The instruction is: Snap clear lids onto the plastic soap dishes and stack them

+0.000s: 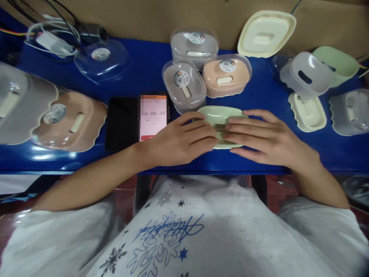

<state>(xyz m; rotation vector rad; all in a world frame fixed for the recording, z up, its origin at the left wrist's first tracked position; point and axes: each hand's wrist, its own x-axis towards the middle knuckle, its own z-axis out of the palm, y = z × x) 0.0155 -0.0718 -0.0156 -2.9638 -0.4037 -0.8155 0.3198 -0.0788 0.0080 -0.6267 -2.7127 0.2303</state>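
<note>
As left hand and right hand cover a pale-green oval plastic dish, handling seems underway, grip unclear. Steady fingers look needed next

I read 00:06:31, first digit partly masked, on the phone; lid stickers and shirt script are illegible.

Green piece smooth plastic with a slight sheen, far-left lid clear glossy plastic (its label looks like paper), blue tabletop smooth and glossy, near shirt matt cloth.
</note>
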